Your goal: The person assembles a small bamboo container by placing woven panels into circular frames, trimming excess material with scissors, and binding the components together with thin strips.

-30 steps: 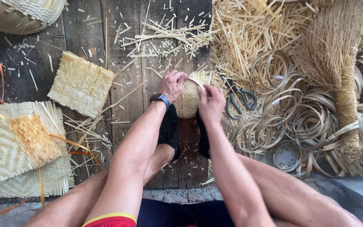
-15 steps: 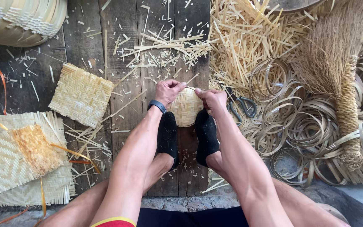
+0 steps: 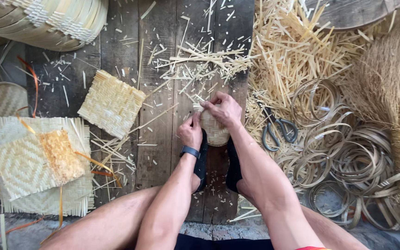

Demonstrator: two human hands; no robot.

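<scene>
Starting at the left edge of the dark plank floor [image 3: 158, 139]: stacked pale woven bamboo mats [image 3: 24, 162] with an orange-tinted square on top, laid flat as if set aside, orange strips trailing off them; above, in the top left corner, a large pale woven bamboo basket [image 3: 47, 21] lying on its side; just right of the mats, a small square woven bamboo panel [image 3: 112, 103] lying tilted on the planks. Near the middle, clamped between two black-shod feet to keep it steady, a small round woven bamboo basket [image 3: 213, 129]; left hand [image 3: 190, 132] with a dark wristband, fingers curled against its left side, apparently pinching a strip at the rim, though the exact grasp cannot be told; right hand [image 3: 225, 109] clenched over the top rim, fingertips pressing down. Scattered above, loose bamboo offcuts [image 3: 204, 60]. Further right, grey-handled scissors [image 3: 278, 129] within easy reach beside a heap of cut bamboo slivers, then coiled bamboo strip hoops [image 3: 348, 153], and by the right edge a straw broom [image 3: 399, 115]
</scene>
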